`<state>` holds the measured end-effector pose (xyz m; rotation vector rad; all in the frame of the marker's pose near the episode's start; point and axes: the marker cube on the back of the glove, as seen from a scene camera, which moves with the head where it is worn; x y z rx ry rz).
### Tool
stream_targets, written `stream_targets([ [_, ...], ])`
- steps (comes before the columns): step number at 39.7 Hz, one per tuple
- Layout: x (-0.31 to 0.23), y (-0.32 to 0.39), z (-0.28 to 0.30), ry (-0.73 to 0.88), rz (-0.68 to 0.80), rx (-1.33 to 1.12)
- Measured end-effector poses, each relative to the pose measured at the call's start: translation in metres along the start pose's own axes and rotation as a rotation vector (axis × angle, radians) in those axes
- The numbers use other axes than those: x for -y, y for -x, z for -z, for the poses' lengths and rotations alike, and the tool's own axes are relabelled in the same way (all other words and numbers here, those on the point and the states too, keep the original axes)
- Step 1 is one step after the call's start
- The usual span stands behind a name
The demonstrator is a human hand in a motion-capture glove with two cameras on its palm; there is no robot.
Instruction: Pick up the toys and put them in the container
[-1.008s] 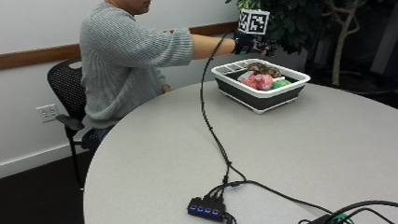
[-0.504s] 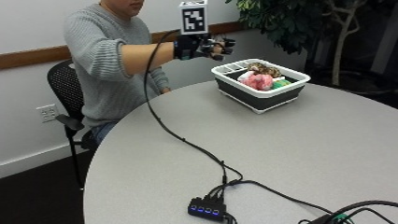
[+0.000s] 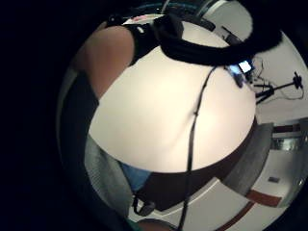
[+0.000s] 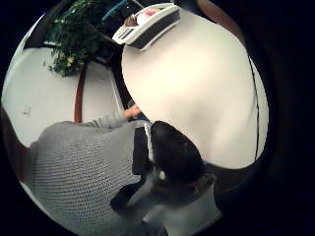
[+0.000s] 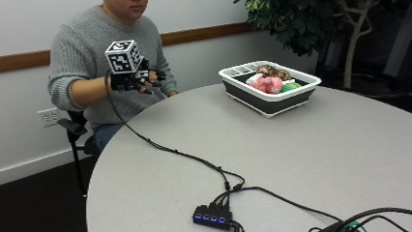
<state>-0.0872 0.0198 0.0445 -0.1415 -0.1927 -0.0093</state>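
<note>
With the toys [image 5: 270, 81] lying in the container [image 5: 270, 99] on the bench [image 5: 270, 159], the gloved right hand [image 5: 136, 79] hovered empty, fingers relaxed, task apparently finished.

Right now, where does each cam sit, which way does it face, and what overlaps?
Outside view: across the table, facing the seated person; shows gloved right hand raised before the chest, empty, and the container of toys.
Thumb side palm view: looks down on table, container, grey sweater.
Little finger side palm view: looks over bare table; forearm at edge.
Shared: all show the table; the container shows in two.
</note>
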Motion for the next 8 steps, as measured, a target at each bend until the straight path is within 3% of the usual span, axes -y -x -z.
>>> stream_targets([
  [8,-0.008,-0.015,-0.012,-0.029,-0.040,-0.059],
])
